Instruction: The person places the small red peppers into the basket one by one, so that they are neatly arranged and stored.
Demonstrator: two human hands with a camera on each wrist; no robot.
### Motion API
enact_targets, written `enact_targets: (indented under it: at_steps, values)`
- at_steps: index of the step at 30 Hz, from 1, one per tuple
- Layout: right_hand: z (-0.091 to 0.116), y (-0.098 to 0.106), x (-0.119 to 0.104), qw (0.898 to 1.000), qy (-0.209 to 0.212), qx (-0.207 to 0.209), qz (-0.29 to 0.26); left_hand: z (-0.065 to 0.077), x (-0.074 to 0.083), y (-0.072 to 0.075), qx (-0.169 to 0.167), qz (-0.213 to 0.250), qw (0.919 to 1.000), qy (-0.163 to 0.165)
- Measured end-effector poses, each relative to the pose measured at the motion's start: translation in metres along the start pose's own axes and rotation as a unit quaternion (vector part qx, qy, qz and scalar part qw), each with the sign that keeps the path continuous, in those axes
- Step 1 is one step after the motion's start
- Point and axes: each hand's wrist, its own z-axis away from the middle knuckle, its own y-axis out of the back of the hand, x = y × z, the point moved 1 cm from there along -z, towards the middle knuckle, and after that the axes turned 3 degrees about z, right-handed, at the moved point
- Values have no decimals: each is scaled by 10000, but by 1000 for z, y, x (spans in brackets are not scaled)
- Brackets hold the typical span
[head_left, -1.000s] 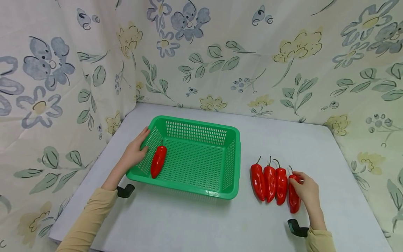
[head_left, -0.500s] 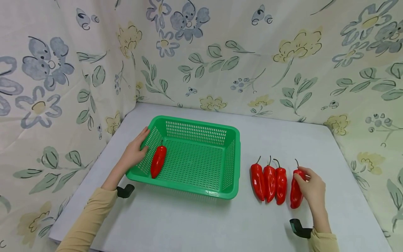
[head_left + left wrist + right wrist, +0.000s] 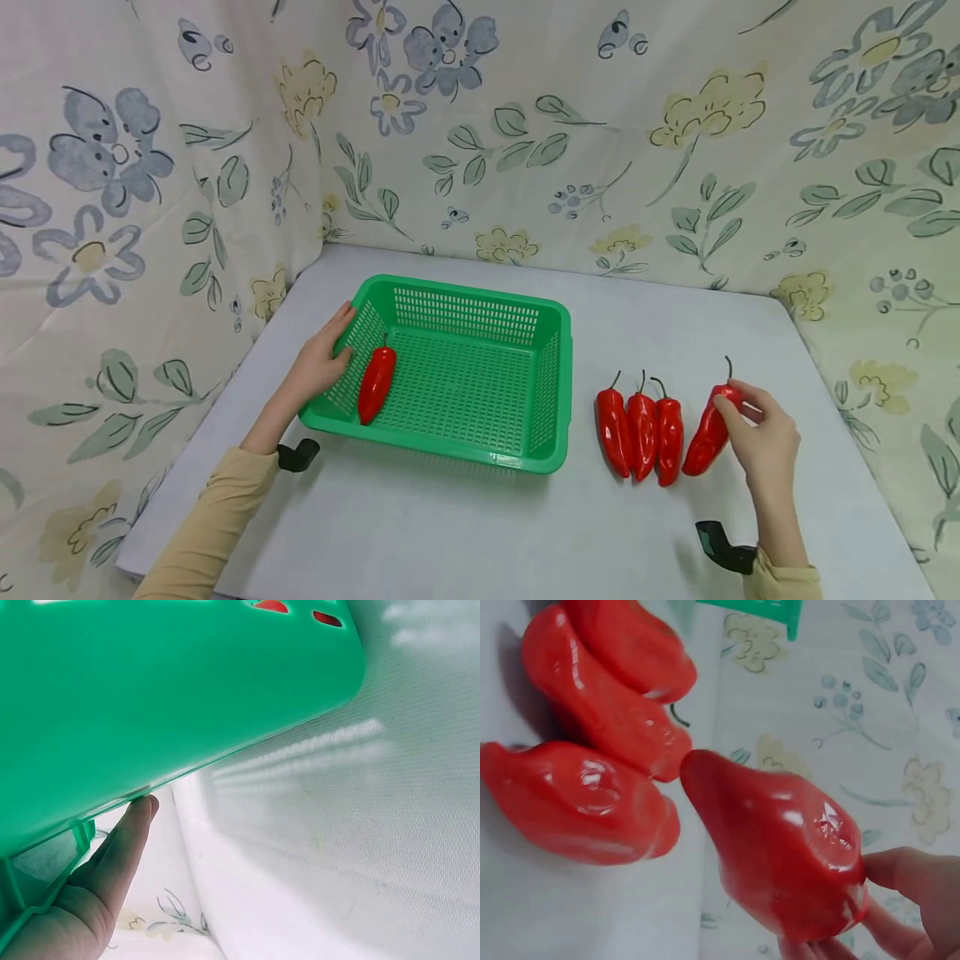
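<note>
My right hand (image 3: 768, 433) pinches a red pepper (image 3: 707, 432) near its stem end, thumb on one side and fingers on the other. The pepper tilts, with its tip pointing down and left; in the right wrist view it looks lifted off the table. My left hand (image 3: 318, 362) rests at the left end of a green plastic basket (image 3: 457, 454), its fingers fairly straight. In the left wrist view those fingers (image 3: 124, 859) touch the basket's outer wall below the rim. Inside the basket, at the left, lies another red pepper (image 3: 377, 385).
Three red peppers lie side by side right of the basket: a left one (image 3: 614, 433), a middle one (image 3: 642, 437) and a right one (image 3: 670, 442). All stand on a white table (image 3: 480, 533). A floral curtain (image 3: 525, 167) hangs behind and at both sides.
My right hand has moved away to the right and back, raising the pepper and tilting it apart from the row. The left hand and basket stay where they were.
</note>
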Motion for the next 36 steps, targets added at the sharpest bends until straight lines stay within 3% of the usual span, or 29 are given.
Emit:
enact_targets:
  at_steps: [7, 14, 30, 36]
  values:
    - [3, 3, -10, 9977, -497, 98, -461, 1, -1, 0, -12, -1, 10000, 8]
    - [6, 2, -17, 9928, -658, 9, -1003, 1, 0, 0, 15, -23, 10000, -17]
    - [32, -30, -54, 9862, 117, -499, -1577, 1, 0, 0, -30, -24, 10000, 30]
    - [43, -42, -66, 9745, 20, -944, -2037, 0, 1, 0, -28, -4, 10000, 10]
